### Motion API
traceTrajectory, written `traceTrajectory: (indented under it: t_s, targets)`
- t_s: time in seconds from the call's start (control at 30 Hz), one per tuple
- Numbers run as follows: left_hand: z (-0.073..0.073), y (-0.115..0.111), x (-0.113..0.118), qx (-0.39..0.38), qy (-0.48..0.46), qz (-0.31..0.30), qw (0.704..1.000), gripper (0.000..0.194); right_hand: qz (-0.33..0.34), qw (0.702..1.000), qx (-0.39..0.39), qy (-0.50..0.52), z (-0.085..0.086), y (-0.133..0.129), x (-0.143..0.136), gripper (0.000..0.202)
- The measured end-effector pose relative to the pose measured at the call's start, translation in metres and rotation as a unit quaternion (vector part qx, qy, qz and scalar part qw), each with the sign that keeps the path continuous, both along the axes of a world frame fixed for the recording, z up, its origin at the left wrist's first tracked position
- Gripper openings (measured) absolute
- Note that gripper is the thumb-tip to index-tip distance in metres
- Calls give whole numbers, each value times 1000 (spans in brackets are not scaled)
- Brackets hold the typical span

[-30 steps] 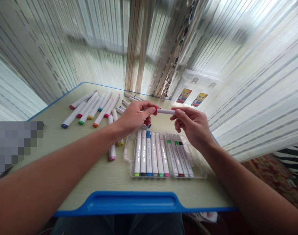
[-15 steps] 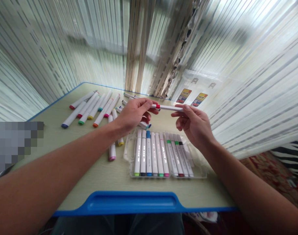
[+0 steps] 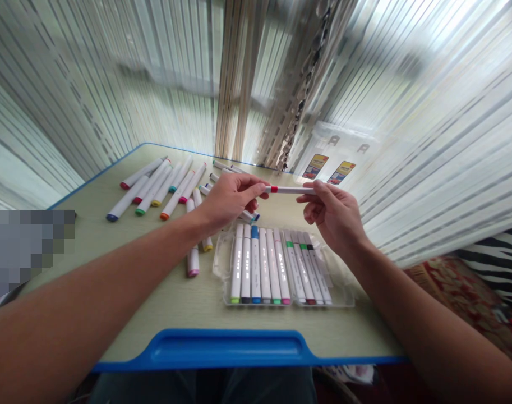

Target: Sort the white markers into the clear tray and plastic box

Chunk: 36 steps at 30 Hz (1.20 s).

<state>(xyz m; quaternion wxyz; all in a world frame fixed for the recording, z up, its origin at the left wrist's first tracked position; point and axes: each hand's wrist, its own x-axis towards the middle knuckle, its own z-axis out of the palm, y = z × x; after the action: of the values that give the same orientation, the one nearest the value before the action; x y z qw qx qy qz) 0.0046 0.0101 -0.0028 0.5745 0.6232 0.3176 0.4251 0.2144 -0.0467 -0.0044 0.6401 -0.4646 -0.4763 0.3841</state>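
Between both hands, above the table, a white marker point(image 3: 293, 190) with a red band lies almost level. My left hand point(image 3: 234, 196) pinches its left end just beyond the red band. At the other end, the thumb and fingers of my right hand point(image 3: 333, 210) grip the barrel. Below them sits a clear plastic case point(image 3: 220, 258) with several white markers point(image 3: 256, 269) lined up in two groups, their ends in different colours. Loose markers point(image 3: 171, 188) lie to the left and partly behind my left hand.
The table point(image 3: 155, 292) has a blue rim and a blue front tray point(image 3: 226, 348). A clear case lid point(image 3: 340, 148) with two labels stands at the back right. String curtains point(image 3: 175, 84) hang close behind the table.
The marker's left end has dropped slightly, and the red band looks joined to the barrel now. Both hands keep their hold; the view has shifted a little.
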Motion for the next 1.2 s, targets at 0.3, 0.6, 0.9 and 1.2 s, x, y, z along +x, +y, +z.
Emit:
traceTrajectory:
  t_s: [0.3, 0.6, 0.9, 1.2]
  targets:
    - [-2, 1, -1, 21, 22, -24, 999, 18, 28, 998, -6, -50, -1, -4, -2, 25]
    - [-1, -6, 0, 67, 86, -48, 993, 23, 33, 990, -18, -136, 0, -8, -5, 28]
    - [-2, -9, 2, 168, 91, -71, 979, 21, 27, 977, -28, -210, 2, -11, -8, 39]
    - [-1, -8, 2, 148, 67, -71, 984, 18, 34, 979, -30, -198, 4, -12, -8, 40]
